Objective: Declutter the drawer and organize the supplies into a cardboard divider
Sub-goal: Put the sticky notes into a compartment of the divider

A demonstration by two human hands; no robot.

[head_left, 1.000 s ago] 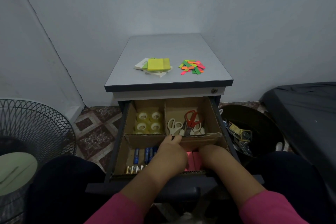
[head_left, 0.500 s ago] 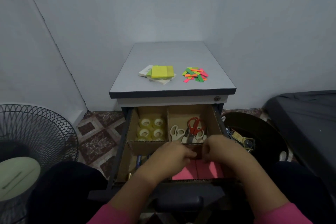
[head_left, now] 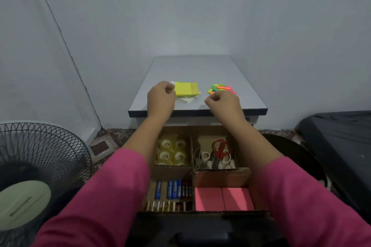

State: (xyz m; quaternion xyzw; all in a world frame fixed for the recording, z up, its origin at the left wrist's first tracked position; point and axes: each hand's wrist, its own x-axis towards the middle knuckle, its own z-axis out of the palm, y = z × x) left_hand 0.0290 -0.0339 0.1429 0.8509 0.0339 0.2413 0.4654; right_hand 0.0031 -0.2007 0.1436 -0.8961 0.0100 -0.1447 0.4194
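Note:
The cabinet's open drawer holds a cardboard divider [head_left: 220,178] with four compartments. Tape rolls [head_left: 172,150] fill the back left one, scissors [head_left: 219,149] the back right, batteries [head_left: 172,188] the front left, and two pink note pads [head_left: 222,198] the front right. On the cabinet top [head_left: 192,68] lie a yellow sticky-note stack [head_left: 186,89] and loose coloured flags [head_left: 220,88]. My left hand [head_left: 160,96] hovers with curled fingers right at the stack's left edge. My right hand [head_left: 222,104], also curled and holding nothing, is just in front of the flags.
A floor fan [head_left: 40,156] stands at the left. A dark round bin [head_left: 297,156] sits right of the drawer, with a dark covered surface [head_left: 341,136] beyond it. Grey walls close in behind the cabinet.
Both hands left the drawer's front right compartment, where the pink pads lie, and rose to the cabinet top. The view tilted upward.

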